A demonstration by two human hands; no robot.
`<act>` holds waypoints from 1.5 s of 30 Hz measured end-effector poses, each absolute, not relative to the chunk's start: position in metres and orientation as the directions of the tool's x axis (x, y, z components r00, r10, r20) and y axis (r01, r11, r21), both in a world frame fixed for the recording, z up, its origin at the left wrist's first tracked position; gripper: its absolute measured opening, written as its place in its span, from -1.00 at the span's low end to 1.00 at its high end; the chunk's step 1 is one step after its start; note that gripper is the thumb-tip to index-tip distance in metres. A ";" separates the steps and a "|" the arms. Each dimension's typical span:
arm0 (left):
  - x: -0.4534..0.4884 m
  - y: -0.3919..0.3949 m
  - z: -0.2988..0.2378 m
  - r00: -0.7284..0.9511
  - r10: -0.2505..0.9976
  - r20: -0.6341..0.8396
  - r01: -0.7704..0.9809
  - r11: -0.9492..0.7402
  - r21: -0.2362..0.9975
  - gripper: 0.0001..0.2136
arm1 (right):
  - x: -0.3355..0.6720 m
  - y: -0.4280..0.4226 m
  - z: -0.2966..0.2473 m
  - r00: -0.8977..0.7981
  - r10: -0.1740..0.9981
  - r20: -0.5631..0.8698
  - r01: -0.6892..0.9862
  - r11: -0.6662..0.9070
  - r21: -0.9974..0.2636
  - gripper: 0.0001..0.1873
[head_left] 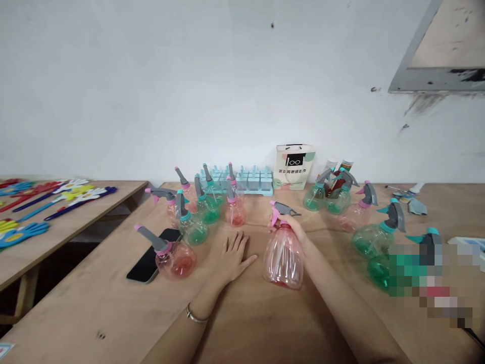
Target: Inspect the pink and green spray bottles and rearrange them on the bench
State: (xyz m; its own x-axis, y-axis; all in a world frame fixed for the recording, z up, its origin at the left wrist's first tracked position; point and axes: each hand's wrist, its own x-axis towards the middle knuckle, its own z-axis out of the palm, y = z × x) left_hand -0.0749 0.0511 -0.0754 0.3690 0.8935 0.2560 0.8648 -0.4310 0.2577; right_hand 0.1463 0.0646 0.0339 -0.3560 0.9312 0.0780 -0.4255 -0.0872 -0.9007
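Observation:
A clear pink spray bottle [283, 258] with a grey and pink trigger head is in my right hand [290, 225], whose fingers wrap round the neck and trigger. The bottle looks slightly tilted; I cannot tell whether its base touches the table. To its left, my left hand [235, 255] lies flat on the wooden table [242, 323], fingers spread, holding nothing. Nearest to that hand are a pink spray bottle [176, 260] leaning over a black phone [146, 260], a green spray bottle [194, 230] and another pink spray bottle [235, 212].
Several more pink and green spray bottles [373, 240] line the right side. Behind stand a light-blue popsicle mould [255, 183] and a paper bag [293, 169] against the wall. A second table [94, 217] on the left bears colourful hand-shaped items [81, 194]. A pixelated patch covers the lower right.

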 end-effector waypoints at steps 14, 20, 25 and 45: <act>-0.074 0.050 -0.073 0.373 0.896 0.239 0.861 -0.431 0.271 -0.36 | 0.149 0.065 0.035 -0.347 0.938 0.026 -0.476 -0.152 -0.866 -0.82; -0.076 0.051 -0.074 0.372 0.887 0.275 0.845 -0.446 0.296 -0.35 | 0.150 0.063 0.037 -0.387 0.920 0.059 -0.453 -0.134 -0.881 -0.74; -0.076 0.051 -0.076 0.374 0.889 0.263 0.856 -0.440 0.272 -0.35 | 0.151 0.062 0.035 -0.357 0.932 0.057 -0.461 -0.122 -0.879 -0.81; -0.075 0.052 -0.076 0.377 0.891 0.251 0.852 -0.440 0.284 -0.32 | 0.145 0.055 0.028 -0.497 0.867 -0.034 -0.300 -0.209 -0.931 -0.76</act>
State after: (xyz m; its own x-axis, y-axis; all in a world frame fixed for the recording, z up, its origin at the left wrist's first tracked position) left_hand -0.0750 0.0518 -0.0756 0.3773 0.8914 0.2513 0.8517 -0.4405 0.2838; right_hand 0.1449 0.0555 0.0285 -0.4973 0.8669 -0.0337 -0.3005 -0.2085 -0.9307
